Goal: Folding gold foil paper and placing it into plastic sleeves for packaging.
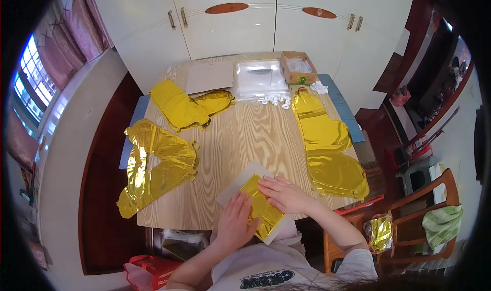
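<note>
Left hand and right hand, grips open, lie on gold foil atop grey card at the counter's near edge.

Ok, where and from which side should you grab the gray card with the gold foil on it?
Probably the bare strip along its near right edge, coming from the near side. The card lies flat, but that end seems to stick out past the table edge, so it could be pinched top and bottom without squashing the gold foil.
</note>
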`<state>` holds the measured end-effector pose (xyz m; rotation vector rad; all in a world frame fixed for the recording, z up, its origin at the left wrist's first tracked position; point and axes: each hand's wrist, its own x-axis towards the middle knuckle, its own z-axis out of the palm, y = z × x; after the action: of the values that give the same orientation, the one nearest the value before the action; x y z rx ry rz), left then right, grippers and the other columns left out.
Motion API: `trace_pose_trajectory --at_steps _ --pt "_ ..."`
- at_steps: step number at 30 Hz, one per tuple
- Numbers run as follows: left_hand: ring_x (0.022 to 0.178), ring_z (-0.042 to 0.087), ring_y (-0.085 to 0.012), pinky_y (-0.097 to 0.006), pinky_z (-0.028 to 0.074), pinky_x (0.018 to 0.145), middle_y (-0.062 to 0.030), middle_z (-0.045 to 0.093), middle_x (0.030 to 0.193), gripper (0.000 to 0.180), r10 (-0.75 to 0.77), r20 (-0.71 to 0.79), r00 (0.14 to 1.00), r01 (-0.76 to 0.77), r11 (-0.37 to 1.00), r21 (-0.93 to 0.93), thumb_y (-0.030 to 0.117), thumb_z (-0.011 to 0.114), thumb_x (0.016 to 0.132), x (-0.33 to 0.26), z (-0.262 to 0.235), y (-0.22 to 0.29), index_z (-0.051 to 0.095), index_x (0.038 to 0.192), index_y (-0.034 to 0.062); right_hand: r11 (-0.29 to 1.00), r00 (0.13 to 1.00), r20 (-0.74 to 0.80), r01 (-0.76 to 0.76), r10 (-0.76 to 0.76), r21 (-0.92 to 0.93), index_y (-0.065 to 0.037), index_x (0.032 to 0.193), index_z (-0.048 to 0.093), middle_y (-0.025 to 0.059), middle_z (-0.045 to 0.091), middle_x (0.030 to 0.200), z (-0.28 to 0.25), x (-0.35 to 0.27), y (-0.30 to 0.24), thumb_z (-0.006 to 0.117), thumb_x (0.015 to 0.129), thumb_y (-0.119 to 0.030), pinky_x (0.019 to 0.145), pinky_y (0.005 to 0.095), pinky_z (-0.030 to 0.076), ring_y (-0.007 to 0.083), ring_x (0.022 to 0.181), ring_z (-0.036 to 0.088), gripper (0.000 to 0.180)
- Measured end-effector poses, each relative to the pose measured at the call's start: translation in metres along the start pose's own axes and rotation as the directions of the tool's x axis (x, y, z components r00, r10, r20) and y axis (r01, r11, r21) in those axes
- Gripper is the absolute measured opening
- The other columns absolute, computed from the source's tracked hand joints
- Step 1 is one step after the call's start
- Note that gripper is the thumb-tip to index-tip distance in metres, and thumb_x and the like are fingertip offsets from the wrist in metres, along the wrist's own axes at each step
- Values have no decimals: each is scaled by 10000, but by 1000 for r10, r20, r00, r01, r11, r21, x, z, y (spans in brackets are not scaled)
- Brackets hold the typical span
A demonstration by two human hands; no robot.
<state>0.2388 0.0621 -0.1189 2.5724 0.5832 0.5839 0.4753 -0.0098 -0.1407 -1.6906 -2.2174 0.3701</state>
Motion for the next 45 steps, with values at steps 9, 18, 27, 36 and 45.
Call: trace_pose_trajectory --at_steps 9,18,27,36,45 --pt "1360 295 -524 -639 207 1103 -377 335 1428 1128 -44 147 988 -5 949 314 729 610 737 13 35 -4 327 1387 -149 998 998 -15 61 -60 32 -40 1379 495 133 468 1446 -2 7 12 561 930 -216 1133 434 304 287 1388 380 487" --pt "1362 278 -537 -643 180 1111 -377 334 1430 1194 -68 192 979 -11 923 385 773 622 677 14 37 -1 320 1410 -120 977 983 85 171 -161 -129 -152 1474 400 14 357 1547 -9 22 39 496 974 -340 1162 477 218 211 1450 281 543" --pt "1386 258 -514 -637 189 1110 -373 297 1458 1116 -141 151 979 69 912 405 747 562 758 32 38 -23 302 1429 -106 953 964 78 262 -253 -155 -148 1466 403 26 358 1546 -8 66 67 455 976 -376 1158 490 225 217 1431 316 543" --pt "1376 309 -445 -556 247 1127 -281 397 1404 975 -40 283 958 -68 929 363 687 616 765 57 11 -34 422 1353 -66 938 955 72 295 -286 -184 -114 1468 382 63 378 1531 -8 76 71 448 966 -369 1139 480 245 219 1419 337 568" --pt "1397 300 -413 -530 196 1158 -228 396 1444 811 358 401 843 -464 861 207 660 568 823 92 19 -68 480 1377 74 956 956 -195 169 -217 -240 -115 1320 529 73 525 1376 -22 54 59 604 851 -201 1074 443 325 233 1325 447 483"
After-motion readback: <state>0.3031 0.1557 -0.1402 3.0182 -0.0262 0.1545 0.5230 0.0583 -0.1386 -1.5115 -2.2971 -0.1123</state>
